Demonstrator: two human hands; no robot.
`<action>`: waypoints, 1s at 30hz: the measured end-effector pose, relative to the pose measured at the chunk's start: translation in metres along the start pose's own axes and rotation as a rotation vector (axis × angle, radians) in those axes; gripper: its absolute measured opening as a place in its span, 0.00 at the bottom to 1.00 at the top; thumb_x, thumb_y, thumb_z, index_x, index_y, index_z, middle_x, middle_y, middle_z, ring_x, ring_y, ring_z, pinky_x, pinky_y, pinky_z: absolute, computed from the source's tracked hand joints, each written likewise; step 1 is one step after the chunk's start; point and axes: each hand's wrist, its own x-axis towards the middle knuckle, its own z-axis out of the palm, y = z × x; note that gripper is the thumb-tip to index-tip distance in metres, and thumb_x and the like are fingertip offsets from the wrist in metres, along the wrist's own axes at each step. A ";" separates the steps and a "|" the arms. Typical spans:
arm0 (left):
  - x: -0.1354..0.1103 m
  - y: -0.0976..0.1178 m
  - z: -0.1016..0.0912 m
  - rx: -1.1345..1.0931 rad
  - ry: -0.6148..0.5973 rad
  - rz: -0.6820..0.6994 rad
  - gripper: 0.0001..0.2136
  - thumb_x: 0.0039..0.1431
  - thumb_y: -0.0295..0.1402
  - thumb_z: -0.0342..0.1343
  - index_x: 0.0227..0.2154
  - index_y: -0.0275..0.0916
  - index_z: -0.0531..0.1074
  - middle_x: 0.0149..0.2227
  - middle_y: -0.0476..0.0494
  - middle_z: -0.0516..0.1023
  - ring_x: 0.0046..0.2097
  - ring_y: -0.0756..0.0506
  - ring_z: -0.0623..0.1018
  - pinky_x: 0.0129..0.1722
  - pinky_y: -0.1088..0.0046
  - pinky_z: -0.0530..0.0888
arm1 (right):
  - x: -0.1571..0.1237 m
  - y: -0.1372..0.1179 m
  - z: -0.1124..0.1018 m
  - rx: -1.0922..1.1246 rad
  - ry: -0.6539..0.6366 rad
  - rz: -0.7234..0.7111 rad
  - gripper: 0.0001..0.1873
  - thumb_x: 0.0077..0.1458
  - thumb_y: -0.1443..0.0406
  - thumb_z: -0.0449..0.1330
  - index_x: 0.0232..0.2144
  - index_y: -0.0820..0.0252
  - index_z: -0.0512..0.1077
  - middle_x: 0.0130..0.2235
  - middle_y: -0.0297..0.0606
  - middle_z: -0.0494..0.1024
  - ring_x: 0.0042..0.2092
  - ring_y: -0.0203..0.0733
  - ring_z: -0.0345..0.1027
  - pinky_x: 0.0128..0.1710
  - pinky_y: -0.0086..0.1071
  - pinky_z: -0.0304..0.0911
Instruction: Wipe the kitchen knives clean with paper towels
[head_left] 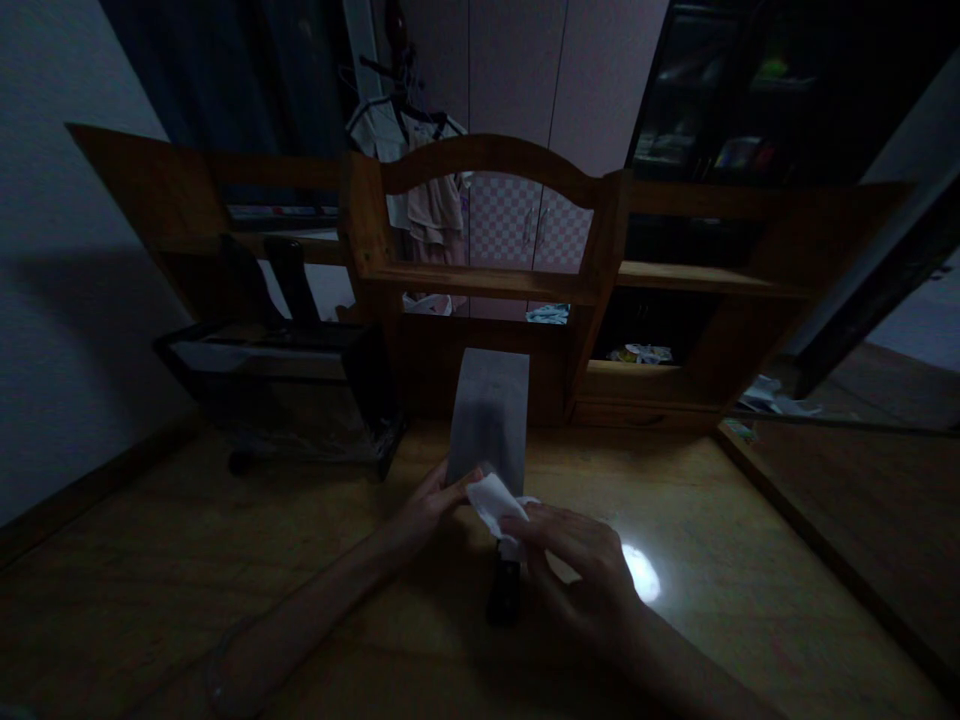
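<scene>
A cleaver (491, 410) with a broad grey blade and a black handle is held up over the wooden table, its blade pointing away from me. My left hand (437, 497) grips the blade's left edge near the handle end, the thumb on the near face. Between the fingers of my right hand (577, 550) is a folded white tissue (495, 503), which lies against the lower part of the blade. Below the tissue the black handle hangs free of both hands. The fingers behind the blade are hidden.
At the left stands a dark knife block (277, 390) with black handles sticking up from it. A wooden shelf unit (487, 285) runs along the table's far side. A bright light reflection shows on the tabletop (697, 560). The room is dim.
</scene>
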 end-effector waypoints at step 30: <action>-0.004 0.007 0.007 -0.115 -0.084 -0.041 0.17 0.56 0.38 0.61 0.47 0.38 0.72 0.49 0.38 0.76 0.49 0.39 0.76 0.50 0.65 0.69 | 0.002 0.035 0.011 1.021 0.101 0.911 0.27 0.54 0.64 0.61 0.57 0.55 0.64 0.41 0.41 0.79 0.38 0.46 0.74 0.36 0.36 0.66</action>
